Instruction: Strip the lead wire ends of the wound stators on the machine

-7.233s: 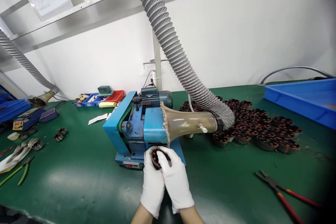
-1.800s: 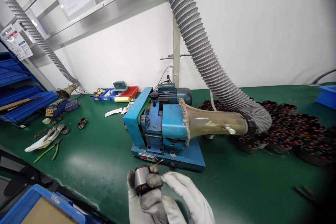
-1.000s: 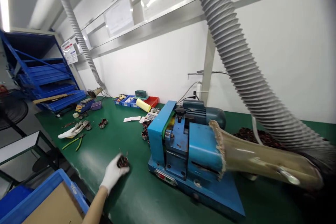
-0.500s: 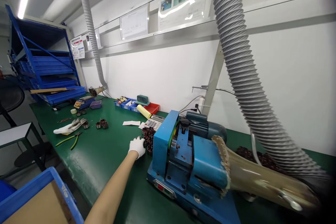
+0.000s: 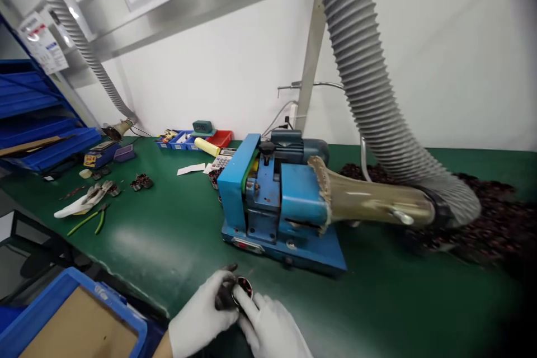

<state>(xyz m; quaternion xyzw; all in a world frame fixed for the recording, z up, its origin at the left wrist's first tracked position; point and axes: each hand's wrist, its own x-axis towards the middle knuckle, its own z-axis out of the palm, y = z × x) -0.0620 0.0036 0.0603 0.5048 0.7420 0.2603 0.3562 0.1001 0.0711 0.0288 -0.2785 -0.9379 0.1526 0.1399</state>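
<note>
My left hand point(image 5: 205, 307), in a white glove with blackened fingertips, is closed around a small ring-shaped motor stator point(image 5: 244, 287) with reddish-brown coils inside. On the same stator rests my right hand point(image 5: 277, 324), also gloved in white; its index finger lies over the near rim and the thumb sits below. Both hands are low in the view, close to the bench's front. Just beyond them stands a blue belt grinding machine point(image 5: 262, 196) with a motor behind it. Several more stators point(image 5: 215, 177) show partly behind its left side.
A heap of dark stators point(image 5: 486, 224) lies right, under the grey duct hose point(image 5: 364, 56). Left on the green bench point(image 5: 176, 224) are green-handled pliers point(image 5: 90, 219), white gloves point(image 5: 79, 204) and several stators point(image 5: 141, 181). A blue bin point(image 5: 145, 335) stands at lower left.
My left hand has come back from the stators beside the machine and now holds one near me. My right hand has entered the view, and the camera has turned rightward and down.
</note>
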